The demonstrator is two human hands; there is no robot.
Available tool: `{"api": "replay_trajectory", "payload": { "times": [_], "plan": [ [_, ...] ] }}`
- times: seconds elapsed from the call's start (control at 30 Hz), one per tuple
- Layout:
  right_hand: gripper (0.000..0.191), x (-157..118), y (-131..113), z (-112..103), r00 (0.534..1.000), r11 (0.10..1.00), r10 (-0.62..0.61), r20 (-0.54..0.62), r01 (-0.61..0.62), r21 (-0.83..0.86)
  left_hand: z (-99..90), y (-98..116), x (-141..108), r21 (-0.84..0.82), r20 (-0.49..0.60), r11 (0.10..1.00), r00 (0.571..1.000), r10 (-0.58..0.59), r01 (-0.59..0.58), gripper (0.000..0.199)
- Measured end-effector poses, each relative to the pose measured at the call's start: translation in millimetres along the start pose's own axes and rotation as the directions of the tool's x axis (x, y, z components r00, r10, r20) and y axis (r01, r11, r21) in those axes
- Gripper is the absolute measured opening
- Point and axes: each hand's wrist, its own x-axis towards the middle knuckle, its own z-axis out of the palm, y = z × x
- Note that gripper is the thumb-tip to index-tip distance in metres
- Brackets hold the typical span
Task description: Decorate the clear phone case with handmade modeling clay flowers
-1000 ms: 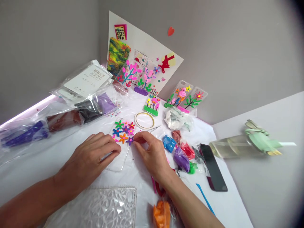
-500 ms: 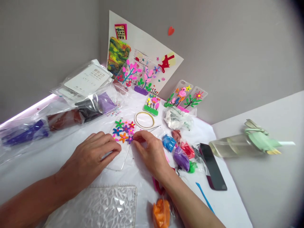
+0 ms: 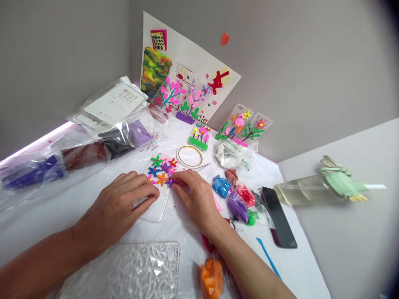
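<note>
A clear phone case [image 3: 158, 206] lies on the white table, its upper part covered with small colourful flowers [image 3: 162, 178]. My left hand [image 3: 120, 207] rests on the left edge of the case, fingers curled and thumb near the forefinger; whether anything is between them is hidden. My right hand [image 3: 195, 199] is at the right edge, thumb and forefinger pinched at a purple flower [image 3: 170, 181], which they partly cover. Just behind the flowers lies a yellow-rimmed ring [image 3: 190, 155].
Bags of coloured clay [image 3: 237, 205] and a dark phone [image 3: 279, 218] lie to the right, beside a bottle [image 3: 304, 191]. Wrapped clay [image 3: 84, 157] stretches along the left. A textured clear sheet [image 3: 146, 272] and orange clay [image 3: 211, 279] are in front. Decorated cases [image 3: 240, 124] stand behind.
My right thumb and forefinger have shifted slightly left, over the purple flower. My left hand has hardly moved.
</note>
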Motion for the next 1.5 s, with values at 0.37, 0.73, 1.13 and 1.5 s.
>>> {"api": "replay_trajectory", "payload": {
  "times": [0.37,0.73,1.13,1.5],
  "plan": [
    [0.019,-0.6,0.2,1.6,0.999,1.000,-0.018,-0.042,0.018,0.004,0.1,-0.9,-2.1,0.019,0.006,0.999,0.999,0.034,-0.034,0.025],
    [0.017,0.0,0.6,2.8,0.998,0.999,-0.039,-0.052,0.038,-0.023,0.7,-1.1,-0.7,0.012,0.009,1.000,1.000,0.029,-0.029,0.026],
    [0.016,-2.1,1.7,2.4,0.983,0.991,-0.130,-0.127,0.122,-0.062,0.5,0.1,-1.8,-0.003,0.000,1.000,1.000,0.024,-0.024,0.025],
    [0.020,-4.9,-3.4,-7.2,0.965,0.981,-0.186,-0.183,0.170,-0.096,1.3,0.1,-3.1,0.028,-0.010,0.999,1.000,0.026,-0.026,0.030]
  ]
}}
